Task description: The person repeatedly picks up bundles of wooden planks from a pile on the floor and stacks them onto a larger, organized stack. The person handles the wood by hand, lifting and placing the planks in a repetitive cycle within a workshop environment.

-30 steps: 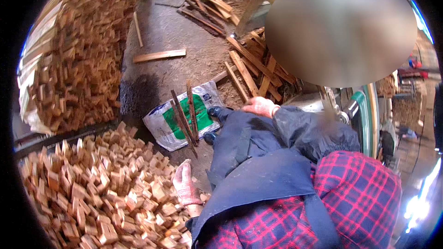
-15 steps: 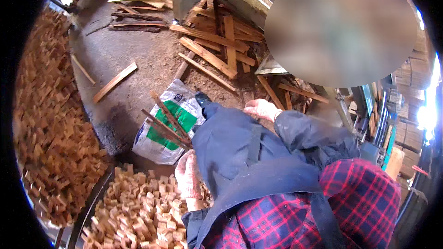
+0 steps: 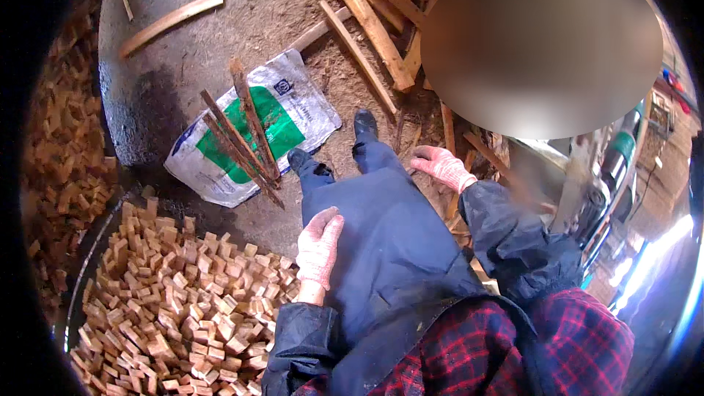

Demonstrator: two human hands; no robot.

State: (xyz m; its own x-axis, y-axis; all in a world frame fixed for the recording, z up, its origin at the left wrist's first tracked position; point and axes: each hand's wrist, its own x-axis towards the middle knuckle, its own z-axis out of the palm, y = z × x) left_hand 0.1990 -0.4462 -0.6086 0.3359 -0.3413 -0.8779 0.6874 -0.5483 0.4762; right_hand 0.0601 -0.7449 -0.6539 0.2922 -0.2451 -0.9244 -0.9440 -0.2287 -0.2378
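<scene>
Gloved in pale pink, my left hand (image 3: 319, 246) hangs over the dark blue apron (image 3: 389, 227), loosely bent with nothing visible in it. My right hand (image 3: 443, 167), in a matching glove, hovers beside the apron's right edge, fingers stretched to the left and loosely bent, and also empty. Beyond my left hand, a white and green sack (image 3: 312, 106) lies flat on the floor. Several dark, rough wood strips (image 3: 253, 117) rest across it. A heap of small cut wood blocks (image 3: 187, 301) spreads just left of my left hand.
Loose boards (image 3: 374, 33) lie on the dusty floor ahead. A single pale strip (image 3: 172, 23) lies farther left. Another large block pile (image 3: 66, 169) fills the far left, behind a dark curved edge. Machinery (image 3: 620, 154) stands at the right; a blurred oval covers the upper right.
The view has tilted down and shifted, bringing my shoes and more of the block heap into sight. My left hand has moved off the heap's edge to over the apron. Both hands stay empty.
</scene>
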